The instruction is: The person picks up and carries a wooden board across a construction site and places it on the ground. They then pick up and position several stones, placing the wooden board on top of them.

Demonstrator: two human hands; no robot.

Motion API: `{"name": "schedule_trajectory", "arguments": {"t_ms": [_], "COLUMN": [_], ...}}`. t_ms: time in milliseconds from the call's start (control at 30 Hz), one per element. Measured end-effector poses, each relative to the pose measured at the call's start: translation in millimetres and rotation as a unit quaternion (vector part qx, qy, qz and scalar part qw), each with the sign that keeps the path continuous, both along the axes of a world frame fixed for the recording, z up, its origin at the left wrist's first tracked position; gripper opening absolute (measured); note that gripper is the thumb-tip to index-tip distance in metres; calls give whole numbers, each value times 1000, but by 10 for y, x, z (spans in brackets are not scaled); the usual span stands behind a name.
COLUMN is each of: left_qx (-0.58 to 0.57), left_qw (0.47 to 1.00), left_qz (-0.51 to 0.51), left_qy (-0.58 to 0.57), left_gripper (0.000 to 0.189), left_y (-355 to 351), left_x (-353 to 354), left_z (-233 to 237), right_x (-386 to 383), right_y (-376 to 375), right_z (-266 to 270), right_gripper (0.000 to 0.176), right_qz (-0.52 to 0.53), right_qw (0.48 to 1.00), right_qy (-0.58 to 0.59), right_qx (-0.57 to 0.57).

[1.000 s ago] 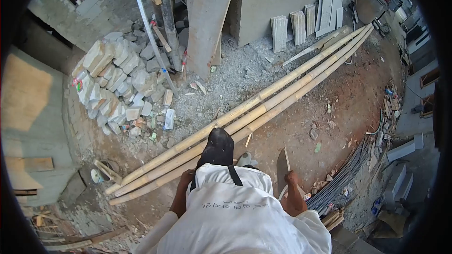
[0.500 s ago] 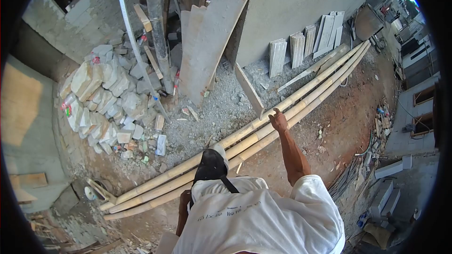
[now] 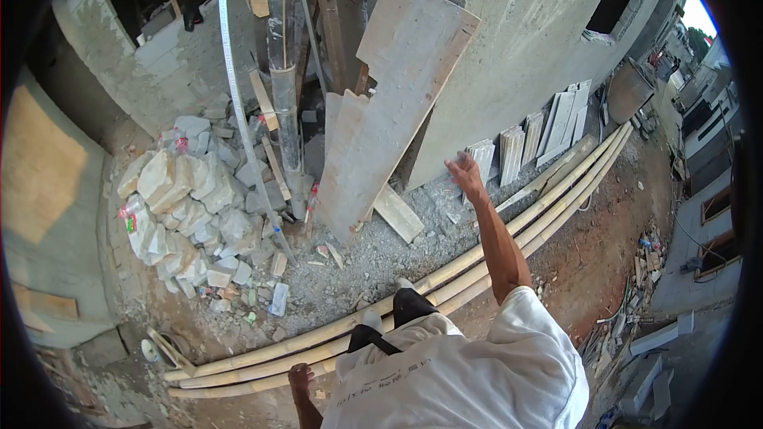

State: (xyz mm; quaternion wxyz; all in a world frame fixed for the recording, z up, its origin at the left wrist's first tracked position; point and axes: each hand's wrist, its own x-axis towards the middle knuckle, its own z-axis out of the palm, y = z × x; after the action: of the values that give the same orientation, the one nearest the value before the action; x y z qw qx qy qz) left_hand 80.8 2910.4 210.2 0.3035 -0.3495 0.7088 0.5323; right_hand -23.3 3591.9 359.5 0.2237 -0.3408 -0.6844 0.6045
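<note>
My right hand (image 3: 467,175) is raised in front of the wall, its fingers apart and nothing in them. Just beyond it, several bundles of thin grey slats (image 3: 479,160) lean on the wall. Left of that hand, a short plank (image 3: 399,214) lies tilted on the gravel against the foot of a large broken board (image 3: 397,87). Low beside my body, my left hand (image 3: 301,379) hangs over the bamboo poles (image 3: 278,352), fingers loosely bent and apparently holding nothing. My feet are by the poles, partly hidden by my clothes.
A heap of broken stone blocks (image 3: 187,199) lies at the left. Dark upright pipes (image 3: 284,95) and a long pale strip (image 3: 233,71) stand behind it. A large tub (image 3: 630,89) sits at the far right end of the poles. Debris (image 3: 620,310) lines the right side.
The short plank, upright near my right hand before, now lies away from it against the large board. My right hand has risen, my left hand has come into fuller view, and the view has shifted.
</note>
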Motion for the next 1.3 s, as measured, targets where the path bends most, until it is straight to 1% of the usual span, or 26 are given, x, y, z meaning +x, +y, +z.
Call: {"name": "schedule_trajectory", "arguments": {"t_ms": [67, 133, 167, 200, 233, 267, 300, 367, 400, 433, 467, 500, 567, 633, 700, 733, 767, 833, 900, 933, 1000, 1033, 1100, 1133, 1233, 1300], "left_qx": [19, 72, 46, 23, 33, 41, 68, 71, 77, 66, 53, 54, -9, 14, 5, 27, 62, 78, 162, 163, 146, 145, 56, 51, -96, -110], "left_qw": [999, 989, 989, 989, 989, 990, 986, 978, 969, 973, 975, 974, 961, 925, 852, 803, 753, 682, 635, 640, 713, 715, 808, 810, 782, 794], "left_qz": [48, 119, 133, 146, 137, 127, 114, 159, 193, 174, 155, 183, 135, 69, -17, -58, -82, -114, -160, -172, -124, -134, -143, -145, -167, -141], "left_qy": [1, 55, 38, 24, 37, 48, 99, 114, 131, 140, 148, 123, 241, 373, 523, 592, 650, 719, 738, 731, 675, 670, 568, 566, 593, 581], "left_gripper": [16, 16, 17, 18, 20, 21, 25, 24, 24, 24, 24, 24, 26, 33, 38, 43, 57, 71, 74, 74, 84, 84, 82, 82, 68, 69], "left_y": [65, 210, 444, 742, 735, 628, 552, 761, 872, 1121, 1505, 1539, 1809, 2071, 2573, 2751, 2948, 3254, 3344, 3351, 3280, 3192, 2998, 2949, 2775, 2713], "left_x": [279, 612, 778, 812, 1002, 1313, 1613, 1756, 1790, 1520, 1120, 888, 155, -633, -1215, -1405, -1532, -1592, -1520, -1455, -1255, -1165, -1005, -954, -839, -771], "left_z": [-47, -129, 91, 431, 116, -399, -712, -669, -617, -35, 828, 891, 1433, 2072, 3028, 3399, 3730, 4280, 4556, 4612, 4695, 4721, 4778, 4783, 4774, 4755], "right_x": [-648, -1171, -1320, -1481, -1616, -1702, -1758, -1776, -1675, -1528, -1386, -1260, -1028, -804, -646, -573, -517, -425, -256, -212, -143, -101, -19, 30, 168, 195], "right_y": [363, 605, 654, 693, 710, 719, 738, 675, 540, 350, 144, -70, -519, -957, -1391, -1612, -1822, -2175, -2420, -2556, -2795, -2905, -3093, -3179, -3297, -3342], "right_z": [540, 905, 1018, 1137, 1185, 1146, 1062, 956, 1011, 1123, 1209, 1243, 1301, 1360, 1312, 1280, 1260, 1275, 1466, 1455, 1411, 1393, 1360, 1343, 1320, 1315], "right_gripper": [80, 70, 70, 63, 56, 56, 45, 24, 24, 23, 23, 23, 20, 27, 42, 51, 60, 83, 89, 90, 92, 94, 96, 94, 88, 85], "right_qz": [-24, -67, -54, -24, 4, 13, -25, -76, -69, -31, 8, 13, 65, 103, 147, 164, 180, 198, 260, 278, 284, 287, 289, 300, 335, 360], "right_qw": [994, 982, 984, 982, 977, 977, 976, 968, 971, 973, 974, 978, 971, 966, 948, 938, 926, 888, 887, 884, 885, 880, 874, 868, 854, 845], "right_qy": [59, 122, 122, 164, 205, 207, 211, 228, 220, 220, 218, 205, 223, 200, 212, 243, 274, 352, 328, 323, 316, 321, 326, 327, 326, 326], "right_qx": [89, 126, 120, 90, 58, 50, 44, 72, 64, 62, 57, 43, 51, 124, 189, 185, 184, 222, 193, 194, 189, 204, 214, 224, 230, 225]}}
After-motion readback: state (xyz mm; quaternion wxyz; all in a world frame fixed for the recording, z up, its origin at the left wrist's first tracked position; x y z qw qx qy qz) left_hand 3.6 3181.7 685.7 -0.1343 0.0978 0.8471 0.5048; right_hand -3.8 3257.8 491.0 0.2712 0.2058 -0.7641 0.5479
